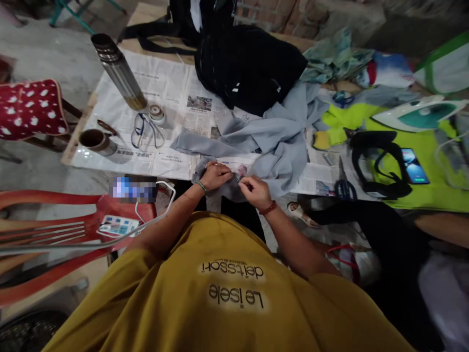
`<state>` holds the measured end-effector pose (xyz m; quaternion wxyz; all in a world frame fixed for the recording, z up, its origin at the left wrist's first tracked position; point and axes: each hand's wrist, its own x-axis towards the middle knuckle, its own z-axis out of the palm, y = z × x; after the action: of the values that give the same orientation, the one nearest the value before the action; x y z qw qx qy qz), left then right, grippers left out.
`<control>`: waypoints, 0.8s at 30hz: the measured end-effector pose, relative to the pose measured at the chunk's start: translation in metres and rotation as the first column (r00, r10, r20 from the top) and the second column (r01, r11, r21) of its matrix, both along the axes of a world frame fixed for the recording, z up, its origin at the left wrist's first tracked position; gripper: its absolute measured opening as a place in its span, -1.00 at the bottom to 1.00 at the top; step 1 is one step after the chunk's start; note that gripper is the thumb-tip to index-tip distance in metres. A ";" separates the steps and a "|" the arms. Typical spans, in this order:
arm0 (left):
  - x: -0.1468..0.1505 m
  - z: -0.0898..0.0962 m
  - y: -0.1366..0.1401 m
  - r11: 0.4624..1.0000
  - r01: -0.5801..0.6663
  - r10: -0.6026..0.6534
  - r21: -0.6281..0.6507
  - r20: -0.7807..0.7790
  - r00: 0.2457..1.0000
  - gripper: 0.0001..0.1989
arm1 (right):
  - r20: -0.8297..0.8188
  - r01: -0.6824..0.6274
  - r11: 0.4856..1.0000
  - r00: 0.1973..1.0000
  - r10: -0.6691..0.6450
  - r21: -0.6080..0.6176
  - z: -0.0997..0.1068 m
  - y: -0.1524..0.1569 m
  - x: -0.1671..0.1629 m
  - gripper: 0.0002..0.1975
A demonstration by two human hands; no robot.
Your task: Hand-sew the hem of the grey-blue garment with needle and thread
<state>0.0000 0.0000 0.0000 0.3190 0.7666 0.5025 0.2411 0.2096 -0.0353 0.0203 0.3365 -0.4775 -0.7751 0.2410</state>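
Grey cloth (pixel 282 142) lies in folds across the near edge of the table and drapes over it. My left hand (pixel 216 176) pinches a piece of this cloth at the table edge. Just right of it, my right hand (pixel 255 191) is closed around a small, thin, dark tool (pixel 237 179). Its tip points left toward the cloth by my left fingertips. The tool is too small and blurred for me to name its kind. The two hands are close together but apart.
Newspaper (pixel 172 80) covers the table. At left stand a steel thermos (pixel 120 73), its cap (pixel 157 113), a mug (pixel 97 142) and glasses (pixel 141 131). A black backpack (pixel 249 63) sits behind. To the right are scissors (pixel 343 183), an iron (pixel 417 113), a phone (pixel 415 166) and a seated person's leg (pixel 377 230).
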 end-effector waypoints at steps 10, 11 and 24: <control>-0.004 -0.002 0.004 0.999 0.047 -0.047 0.017 -0.020 0.999 -0.71 | 0.034 0.050 0.996 0.998 -0.053 0.080 -0.033 0.013 -0.019 -0.78; -0.004 -0.002 0.004 0.999 0.046 -0.045 0.017 -0.024 0.999 -0.70 | 0.036 0.035 0.994 0.999 -0.039 0.104 -0.033 0.013 -0.020 -0.77; -0.005 0.007 0.004 0.999 0.046 -0.046 -0.029 -0.003 0.999 -0.64 | -0.081 0.102 0.995 0.991 -0.102 -0.005 -0.027 0.027 -0.027 -0.70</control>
<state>-0.0049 0.0044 0.0070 0.3345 0.7738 0.4888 0.2247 0.1828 -0.0087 -0.0066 0.3795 -0.5062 -0.7352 0.2432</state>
